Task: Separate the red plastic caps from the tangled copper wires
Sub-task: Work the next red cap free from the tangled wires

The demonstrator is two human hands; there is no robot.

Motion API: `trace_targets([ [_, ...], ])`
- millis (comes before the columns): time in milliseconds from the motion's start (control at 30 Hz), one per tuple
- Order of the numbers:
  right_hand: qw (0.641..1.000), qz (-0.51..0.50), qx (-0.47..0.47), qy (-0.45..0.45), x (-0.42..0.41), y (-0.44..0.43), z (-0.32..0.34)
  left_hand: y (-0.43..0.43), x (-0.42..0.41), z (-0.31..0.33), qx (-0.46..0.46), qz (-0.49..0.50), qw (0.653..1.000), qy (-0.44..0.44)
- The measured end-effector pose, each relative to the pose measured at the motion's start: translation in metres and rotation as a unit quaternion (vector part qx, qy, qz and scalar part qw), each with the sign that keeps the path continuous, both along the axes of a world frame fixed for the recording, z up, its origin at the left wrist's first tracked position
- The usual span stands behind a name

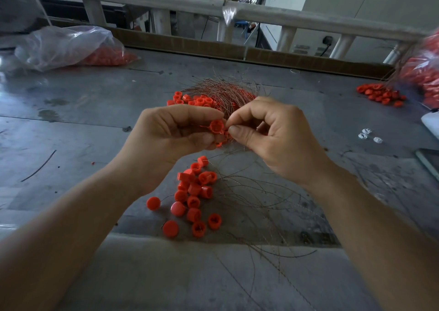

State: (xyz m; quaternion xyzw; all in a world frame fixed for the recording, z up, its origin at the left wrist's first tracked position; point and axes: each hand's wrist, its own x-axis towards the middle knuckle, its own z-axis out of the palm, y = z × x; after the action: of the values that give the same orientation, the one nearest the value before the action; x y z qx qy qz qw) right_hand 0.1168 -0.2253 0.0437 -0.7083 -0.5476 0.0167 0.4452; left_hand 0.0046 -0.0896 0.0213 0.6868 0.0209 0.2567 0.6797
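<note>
Caps [194, 192] lie nearest the body in a loose heap on the table [83, 111], with stray copper wires [256, 206] fanning out to their right. Beyond them the two hands meet above the table. The left hand [166, 132] grips one red cap [216, 126] between thumb and curled fingers, its hollow face turned toward the camera. The right hand [268, 132] is just beside it, thumb and forefinger pinched together on thin strands [227, 120] at the cap's right edge; which strand enters the cap is too fine to tell. The strand seems to leave the cap sideways toward the right hand, so the pull probably runs left to right, hands drawing apart. Farther off sits the tangled bundle [225, 92] among more caps, and farthest, a plastic bag [71, 47] of caps.
</note>
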Motion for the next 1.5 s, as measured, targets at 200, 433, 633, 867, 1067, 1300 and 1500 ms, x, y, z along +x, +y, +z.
trace_targets([
  [200,1.000,-0.005,-0.003,0.008,-0.0007,-0.0005,0.0014,0.0014,-0.0008,0.0007,-0.020,-0.016,1.000,0.000],
  [433,1.000,-0.014,-0.009,0.011,0.0003,-0.0010,0.0011,-0.0008,-0.0010,0.0016,-0.017,-0.014,1.000,0.003],
  [633,1.000,-0.016,-0.008,0.012,-0.0002,-0.0011,0.0010,-0.0020,-0.0015,0.0023,-0.012,-0.014,1.000,0.009],
  [867,1.000,-0.013,-0.012,0.019,-0.0013,-0.0015,0.0023,-0.0002,-0.0027,0.0025,-0.009,-0.009,1.000,0.013],
  [1067,0.999,0.003,-0.004,0.051,-0.0026,-0.0022,0.0040,-0.0001,-0.0025,0.0025,-0.036,-0.019,0.999,0.004],
  [1300,0.995,0.004,0.006,0.101,-0.0022,-0.0027,0.0051,0.0015,-0.0041,0.0031,-0.077,-0.082,0.994,0.000],
  [1500,0.992,0.020,-0.012,0.126,-0.0033,0.0010,-0.0007,0.0015,-0.0044,0.0021,-0.074,-0.123,0.990,0.004],
])
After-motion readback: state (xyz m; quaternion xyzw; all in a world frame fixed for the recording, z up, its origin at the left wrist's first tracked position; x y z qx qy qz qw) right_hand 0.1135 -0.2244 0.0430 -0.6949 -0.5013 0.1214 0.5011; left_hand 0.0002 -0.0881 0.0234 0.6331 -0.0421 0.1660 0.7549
